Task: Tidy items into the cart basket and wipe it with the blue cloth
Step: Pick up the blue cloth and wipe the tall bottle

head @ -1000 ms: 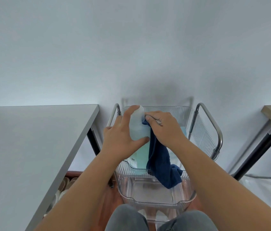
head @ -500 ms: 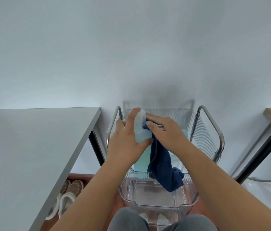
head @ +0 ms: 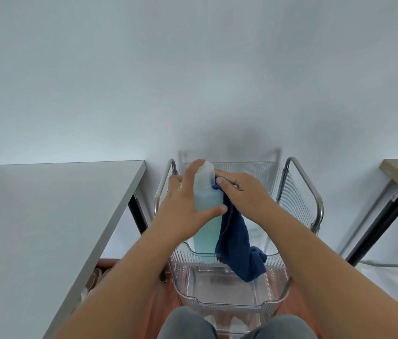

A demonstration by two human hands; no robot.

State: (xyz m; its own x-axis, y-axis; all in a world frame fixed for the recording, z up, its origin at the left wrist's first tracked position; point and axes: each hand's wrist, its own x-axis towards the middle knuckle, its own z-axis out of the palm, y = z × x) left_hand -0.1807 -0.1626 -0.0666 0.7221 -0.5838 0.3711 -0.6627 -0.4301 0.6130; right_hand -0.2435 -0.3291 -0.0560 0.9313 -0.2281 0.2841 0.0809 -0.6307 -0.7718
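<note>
Left hand (head: 188, 211) grip clamped round bottle (head: 206, 199) | right hand (head: 244, 192) pinches blue cloth (head: 238, 245) against it, over cart basket (head: 261, 167) | I judge bottle-wiping underway; basket wipe and final placement left.

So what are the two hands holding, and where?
The left hand grips the bottle around its upper body. The right hand holds the blue cloth by its top end.

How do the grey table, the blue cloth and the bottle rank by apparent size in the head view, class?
1. grey table, by far the largest, though nearness to the camera inflates it.
2. blue cloth.
3. bottle, about the cloth's size; hands hide part, so unsure.
</note>
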